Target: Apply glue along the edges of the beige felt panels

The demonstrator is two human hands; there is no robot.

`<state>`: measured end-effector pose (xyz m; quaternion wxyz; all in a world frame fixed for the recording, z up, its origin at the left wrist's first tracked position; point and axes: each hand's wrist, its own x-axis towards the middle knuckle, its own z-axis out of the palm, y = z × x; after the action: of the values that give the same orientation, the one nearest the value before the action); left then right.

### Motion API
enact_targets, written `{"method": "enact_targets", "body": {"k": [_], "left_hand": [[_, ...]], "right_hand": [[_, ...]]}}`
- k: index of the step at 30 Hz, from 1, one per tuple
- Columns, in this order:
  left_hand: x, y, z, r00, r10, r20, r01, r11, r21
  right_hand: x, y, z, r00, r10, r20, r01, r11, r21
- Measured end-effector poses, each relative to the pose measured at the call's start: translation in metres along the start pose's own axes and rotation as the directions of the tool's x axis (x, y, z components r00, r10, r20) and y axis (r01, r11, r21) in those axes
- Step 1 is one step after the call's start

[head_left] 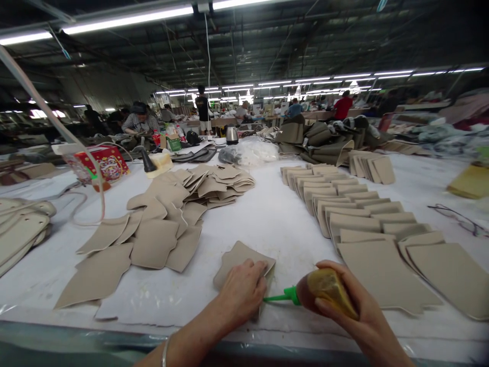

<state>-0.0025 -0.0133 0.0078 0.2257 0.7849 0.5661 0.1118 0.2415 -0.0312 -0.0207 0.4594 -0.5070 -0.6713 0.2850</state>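
Note:
My left hand lies over a beige leather piece near the table's front edge. Its fingers are curled onto the piece's right side, and the fingertips are partly hidden. In my right hand is a squeeze bottle of amber liquid, gripped on its side with the green nozzle pointing left. The nozzle tip reaches the leather piece's edge, close beside my left fingers. To the left spreads a loose pile of similar beige pieces. On the right, overlapping rows of beige pieces run away from me.
A white-covered table carries everything. A cable hangs down at the left, near a red box. Eyeglasses lie far right. Plastic bags and dark stacked pieces sit at the back. Several people work farther off.

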Motion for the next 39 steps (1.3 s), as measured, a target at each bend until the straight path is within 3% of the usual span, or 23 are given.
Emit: {"method": "enact_targets", "body": {"k": [4, 9, 13, 29, 39], "left_hand": [[-0.001, 0.0, 0.0, 1.0, 0.003, 0.0, -0.003, 1.0, -0.004], [-0.002, 0.0, 0.0, 1.0, 0.005, 0.007, -0.005, 1.0, -0.008], [-0.002, 0.001, 0.001, 1.0, -0.009, 0.003, 0.009, 1.0, -0.014], [-0.006, -0.001, 0.007, 1.0, -0.018, -0.024, 0.018, 1.0, 0.002], [-0.005, -0.002, 0.006, 1.0, -0.002, -0.013, 0.003, 1.0, 0.024]], "right_hand": [[-0.002, -0.002, 0.0, 0.999, -0.019, -0.043, 0.018, 1.0, -0.022], [-0.011, -0.004, 0.0, 0.999, 0.03, 0.045, -0.031, 0.999, 0.031], [-0.016, -0.004, 0.002, 0.999, 0.04, 0.025, -0.04, 0.999, 0.011], [-0.032, -0.009, 0.01, 0.988, 0.156, 0.014, -0.156, 0.972, 0.175], [-0.03, -0.009, 0.013, 0.99, 0.138, 0.015, -0.138, 0.967, 0.216]]}}
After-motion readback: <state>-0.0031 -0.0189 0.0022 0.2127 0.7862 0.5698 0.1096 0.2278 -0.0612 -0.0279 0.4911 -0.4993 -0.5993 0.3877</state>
